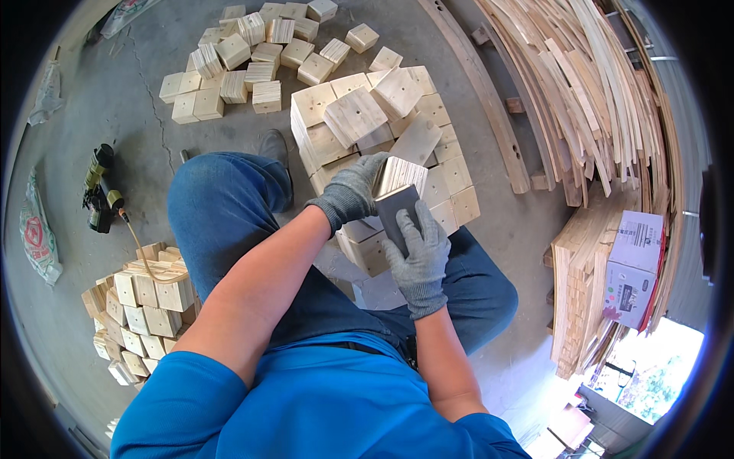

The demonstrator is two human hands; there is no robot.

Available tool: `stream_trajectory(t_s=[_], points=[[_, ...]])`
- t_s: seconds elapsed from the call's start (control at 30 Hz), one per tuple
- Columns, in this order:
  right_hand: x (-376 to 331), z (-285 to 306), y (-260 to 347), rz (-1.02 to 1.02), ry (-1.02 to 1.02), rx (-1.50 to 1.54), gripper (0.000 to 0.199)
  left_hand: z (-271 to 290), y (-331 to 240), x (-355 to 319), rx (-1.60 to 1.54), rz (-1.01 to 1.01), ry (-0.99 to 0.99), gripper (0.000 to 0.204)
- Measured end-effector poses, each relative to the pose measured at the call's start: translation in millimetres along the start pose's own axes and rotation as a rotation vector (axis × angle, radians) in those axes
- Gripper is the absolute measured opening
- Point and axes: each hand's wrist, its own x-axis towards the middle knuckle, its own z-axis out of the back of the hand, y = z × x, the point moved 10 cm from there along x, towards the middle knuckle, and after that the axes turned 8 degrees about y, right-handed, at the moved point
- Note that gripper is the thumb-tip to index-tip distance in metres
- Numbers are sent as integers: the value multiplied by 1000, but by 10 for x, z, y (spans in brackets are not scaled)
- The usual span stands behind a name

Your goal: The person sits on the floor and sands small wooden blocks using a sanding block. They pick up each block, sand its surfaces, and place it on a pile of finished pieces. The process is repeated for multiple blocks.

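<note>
1. Well to the left of the big block stack (pixel 382 145), a dark nail gun (pixel 99 200) lies on the concrete floor (pixel 115 99), its hose running down to a smaller heap of wood blocks (pixel 141 306).
2. Beyond the stack's far left corner, loose blocks (pixel 252 53) are scattered on the floor.
3. The left hand (pixel 350 191), in a grey knit glove, is closed around the upper left side of a shiny metal piece (pixel 397 187) — it looks like a strip of collated nails or staples, though I cannot tell for sure. The piece is held just over the near edge of the stack, above the person's lap.
4. The right hand (pixel 419 256), gloved likewise, lies flat against the piece's lower dark face, fingers curled round its bottom edge; both hands are holding the one thing.
5. I judge it stiff, fairly heavy for its size and slick — best gripped by its long sides, since a strip could snap apart if bent.
6. Right of the stack, long thin wooden slats (pixel 581 99) lie piled, with a cardboard box (pixel 634 268) on a lower pile.
</note>
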Motion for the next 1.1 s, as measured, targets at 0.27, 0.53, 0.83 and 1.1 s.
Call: stream_trajectory(t_s=[0.27, 0.53, 0.83, 1.1], points=[[630, 51, -335, 2, -88, 16, 58, 23, -61, -19, 17, 88, 90, 115], [1181, 0, -792, -185, -79, -22, 58, 29, -31, -4, 4, 21, 26, 113], [-14, -30, -123, -24, 0, -12, 68, 0, -14, -8, -5, 26, 9, 105], [300, 68, -298, -44, -65, -1, 65, 29, -55, -25, -13, 44, 23, 111]])
